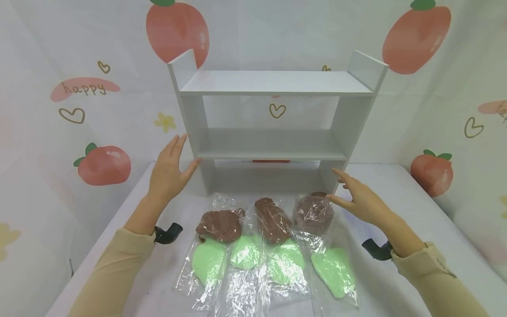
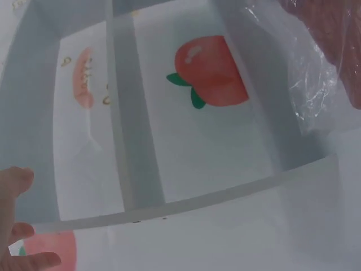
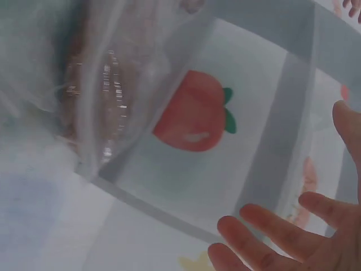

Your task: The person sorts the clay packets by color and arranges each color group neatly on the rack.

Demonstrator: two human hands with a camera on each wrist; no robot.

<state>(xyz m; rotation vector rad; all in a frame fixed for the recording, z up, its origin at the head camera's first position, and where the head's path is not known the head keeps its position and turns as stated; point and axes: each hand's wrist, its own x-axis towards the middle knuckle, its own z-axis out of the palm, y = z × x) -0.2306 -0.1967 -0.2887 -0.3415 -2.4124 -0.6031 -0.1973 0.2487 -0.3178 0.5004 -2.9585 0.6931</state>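
A white shelf unit (image 1: 273, 83) with two boards between upright sides stands at the back of the table in the head view. Beside its left side is my left hand (image 1: 168, 169), thumb spread and fingers extended; whether it touches the panel I cannot tell. My right hand (image 1: 362, 200) hovers by the lower right side, fingers loosely stretched and holding nothing. Before the shelf lie clear plastic bags with soft-looking brown lumps, one at left (image 1: 222, 225), one in the middle (image 1: 273, 221) and a rounder one at right (image 1: 314, 213). Several bagged pale green flat pieces (image 1: 334, 270) lie nearer.
The white table (image 1: 380, 185) reaches to a cloth backdrop (image 1: 253, 26) printed with red fruits, hearts and lettering. A black curved band part sits at the left wrist (image 1: 168, 233) and another at the right wrist (image 1: 376, 249).
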